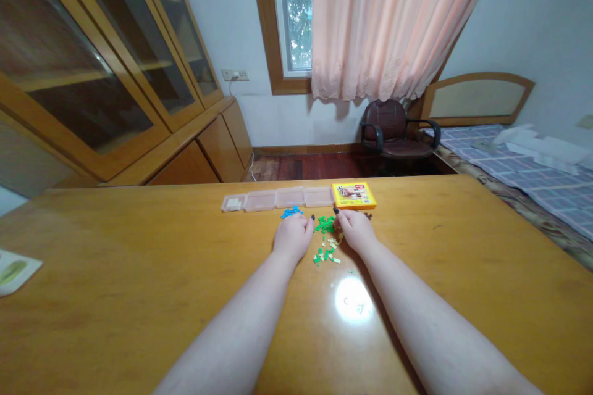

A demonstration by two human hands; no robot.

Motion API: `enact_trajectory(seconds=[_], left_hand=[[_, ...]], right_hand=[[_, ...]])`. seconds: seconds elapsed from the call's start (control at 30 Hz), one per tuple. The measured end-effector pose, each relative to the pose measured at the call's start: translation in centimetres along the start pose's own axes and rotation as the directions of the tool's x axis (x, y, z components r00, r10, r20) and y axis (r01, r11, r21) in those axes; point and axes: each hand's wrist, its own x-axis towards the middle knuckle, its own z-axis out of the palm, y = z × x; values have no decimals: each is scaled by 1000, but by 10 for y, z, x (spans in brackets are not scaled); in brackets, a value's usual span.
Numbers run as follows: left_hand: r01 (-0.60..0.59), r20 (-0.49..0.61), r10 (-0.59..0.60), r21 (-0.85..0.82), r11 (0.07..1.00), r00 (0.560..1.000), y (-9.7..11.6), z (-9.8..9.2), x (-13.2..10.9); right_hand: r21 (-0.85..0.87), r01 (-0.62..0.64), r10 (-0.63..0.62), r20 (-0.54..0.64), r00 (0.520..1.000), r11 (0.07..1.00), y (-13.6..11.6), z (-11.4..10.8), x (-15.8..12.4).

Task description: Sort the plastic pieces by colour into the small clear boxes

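Both my hands rest on a wooden table (139,271) beside a loose heap of tiny green and cream pieces (327,247). My left hand (293,237) lies left of the heap with its fingers curled under; whatever it holds is hidden. On the heap's right side, my right hand (354,228) has its fingers bent down onto the pieces. A small pile of blue pieces (291,212) lies just beyond my left hand. Behind the hands stand a row of clear plastic trays (278,199) and a yellow box (353,195).
A paper sheet (13,270) lies at the table's left edge. Beyond the table are a glass-fronted wooden cabinet (115,74), a dark armchair (393,129) under a curtained window, and a bed (532,173) on the right.
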Motion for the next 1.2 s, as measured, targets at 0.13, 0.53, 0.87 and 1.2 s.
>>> enact_trajectory(seconds=[0.13,0.53,0.87,1.2], left_hand=[[48,-3,-48,30,998,999,0,-1,0],[-36,5,36,-2,999,999,-1,2,0],[-87,-5,87,-72,994,996,-2,8,-1],[-313,38,314,-29,949,949,5,-2,-4]], right_hand=[[26,-25,25,-5,1000,999,-1,-1,0],[-10,-16,16,28,999,1000,-3,-1,0],[1,-46,46,11,999,999,-6,-4,-1],[6,182,-182,53,982,983,-4,2,1]])
